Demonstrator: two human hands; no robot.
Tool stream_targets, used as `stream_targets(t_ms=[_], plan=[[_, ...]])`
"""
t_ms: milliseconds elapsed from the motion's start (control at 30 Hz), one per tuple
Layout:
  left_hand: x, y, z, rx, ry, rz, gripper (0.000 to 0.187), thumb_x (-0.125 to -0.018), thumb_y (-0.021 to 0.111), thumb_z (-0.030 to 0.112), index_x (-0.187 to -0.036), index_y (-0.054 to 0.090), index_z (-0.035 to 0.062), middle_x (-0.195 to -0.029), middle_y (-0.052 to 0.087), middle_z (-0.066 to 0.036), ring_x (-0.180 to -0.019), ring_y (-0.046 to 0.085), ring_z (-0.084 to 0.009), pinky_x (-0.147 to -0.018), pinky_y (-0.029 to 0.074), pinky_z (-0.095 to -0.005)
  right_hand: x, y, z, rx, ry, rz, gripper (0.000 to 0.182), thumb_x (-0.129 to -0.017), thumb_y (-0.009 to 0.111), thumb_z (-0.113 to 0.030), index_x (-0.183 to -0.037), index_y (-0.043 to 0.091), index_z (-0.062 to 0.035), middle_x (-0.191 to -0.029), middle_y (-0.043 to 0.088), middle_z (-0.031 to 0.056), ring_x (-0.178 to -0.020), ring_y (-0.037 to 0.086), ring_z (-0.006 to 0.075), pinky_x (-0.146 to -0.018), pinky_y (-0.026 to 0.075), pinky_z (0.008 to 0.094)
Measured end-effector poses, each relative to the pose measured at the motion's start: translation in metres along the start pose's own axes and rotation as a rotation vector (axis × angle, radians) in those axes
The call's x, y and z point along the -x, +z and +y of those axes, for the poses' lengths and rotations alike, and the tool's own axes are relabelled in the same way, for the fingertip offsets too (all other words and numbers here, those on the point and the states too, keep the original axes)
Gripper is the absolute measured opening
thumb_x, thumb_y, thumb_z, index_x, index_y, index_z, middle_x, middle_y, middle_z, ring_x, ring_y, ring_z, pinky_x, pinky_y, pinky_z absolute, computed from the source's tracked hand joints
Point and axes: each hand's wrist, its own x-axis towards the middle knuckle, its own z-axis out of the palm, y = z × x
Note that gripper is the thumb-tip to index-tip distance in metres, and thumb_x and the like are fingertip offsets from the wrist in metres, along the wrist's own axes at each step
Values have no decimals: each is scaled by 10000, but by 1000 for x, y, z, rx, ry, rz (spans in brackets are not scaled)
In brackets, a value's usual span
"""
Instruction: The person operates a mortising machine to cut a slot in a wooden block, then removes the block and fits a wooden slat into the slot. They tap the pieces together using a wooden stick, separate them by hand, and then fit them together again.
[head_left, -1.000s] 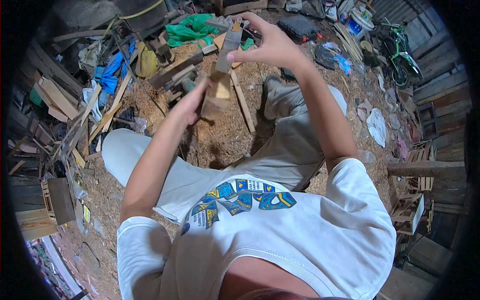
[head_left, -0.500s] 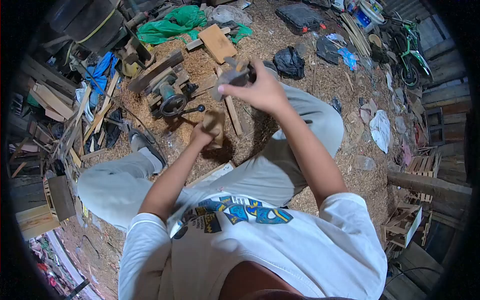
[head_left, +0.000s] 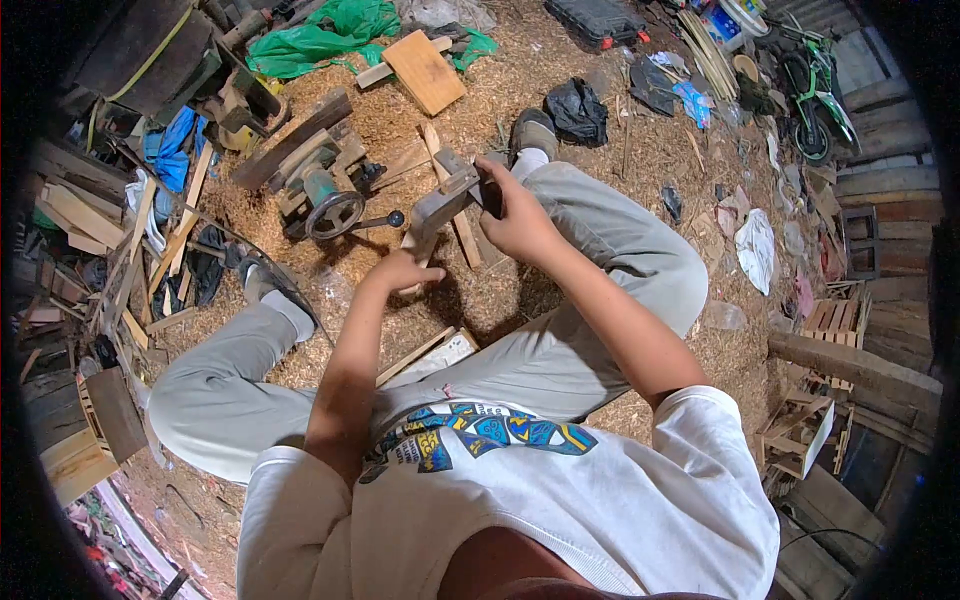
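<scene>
My right hand point(head_left: 522, 222) is closed round the dark rear part of a grey, blocky hand tool point(head_left: 455, 186). Its exact kind is not clear. The tool's front end slants down to the left and meets or overlaps a pale wooden piece point(head_left: 413, 243). My left hand point(head_left: 398, 272) grips that piece from the near side, thumb pointing right; most of the wood is hidden by the hand and the tool. Just beyond my left hand stands a wooden vise-like device with a round handwheel point(head_left: 335, 215) and a black-knobbed lever point(head_left: 394, 218).
Wood shavings cover the floor point(head_left: 590, 330). A wooden strip point(head_left: 462, 235) and a board point(head_left: 425, 72) lie ahead. A black plastic bag point(head_left: 577, 112) is near my right shoe point(head_left: 533, 132). Scrap timber point(head_left: 90, 215) is piled at the left. A framed piece point(head_left: 430, 357) lies between my legs.
My right hand has brought the grey tool down and toward me, onto or against the wooden piece. My left hand has shifted slightly, and the view has tilted a little.
</scene>
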Motion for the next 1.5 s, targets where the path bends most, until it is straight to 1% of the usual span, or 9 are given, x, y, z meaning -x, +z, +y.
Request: stream_targets(t_ms=[133,200,233,367,467,567,800,1100,1500], plan=[[30,-16,8,355,314,182,817,-734,932,494,-1312,687,-29,-1111,781,-193,-923,743,-249,-886,568,-370,-10,4,3,-27,-60,23,716,-878,647,16,-1558,440,-70,-1440,603,223,-1359,582,296,-1139,446,385],[65,-16,29,331,356,723,802,-741,945,457,-1300,679,-52,-1027,798,-162,-801,723,-195,-804,570,-324,-16,9,11,-15,-91,-21,735,-875,649,33,-1571,438,-72,-1462,592,205,-1370,571,296,-1148,439,379],[88,-21,46,374,287,715,717,-794,928,399,-1297,681,-48,-990,801,-153,-770,717,-164,-749,567,-303,-16,9,3,-9,-118,-76,738,-893,665,26,-1587,438,-80,-1484,579,193,-1353,573,270,-1147,442,370],[73,1,21,642,622,949,451,-928,836,224,-1273,696,-30,-995,802,-112,-825,700,-90,-733,557,-274,-33,28,3,-143,-186,-248,708,-931,723,-47,-1586,452,-62,-1373,646,150,-1241,610,206,-1058,497,365],[76,3,-6,839,470,911,379,-940,833,198,-1211,711,-38,-1064,793,-98,-917,716,-114,-817,560,-268,-70,35,23,-644,84,-337,546,-1002,685,-223,-1505,536,-73,-1082,688,38,-966,639,149,-859,533,319],[87,4,-23,1000,456,909,327,-975,799,172,-1205,709,-43,-1129,780,-99,-992,707,-127,-876,549,-273,-86,53,72,-631,161,-87,458,-1030,607,-330,-1363,615,-15,-1182,733,144,-986,709,224,-860,550,358],[101,-3,-40,1328,422,768,390,-1041,710,249,-1304,624,-27,-1260,706,-119,-1105,709,-230,-932,638,-435,-87,153,164,480,361,-212,515,-875,701,-270,-1339,671,-50,-1250,696,286,-1151,692,404,-1014,551,445],[113,-13,-51,1442,505,755,402,-1098,603,303,-1356,561,-2,-1277,680,-130,-1097,716,-238,-840,677,-414,-81,212,219,722,294,87,310,-975,632,-124,-1276,634,-52,-1308,573,290,-1168,617,497,-956,549,531],[148,-44,-41,1574,629,763,391,-1092,611,314,-1369,499,63,-1335,632,-108,-1089,718,-253,-802,683,-405,-82,150,119,437,186,294,319,-929,663,-224,-1239,595,-195,-1208,557,361,-1030,648,539,-901,549,551]])
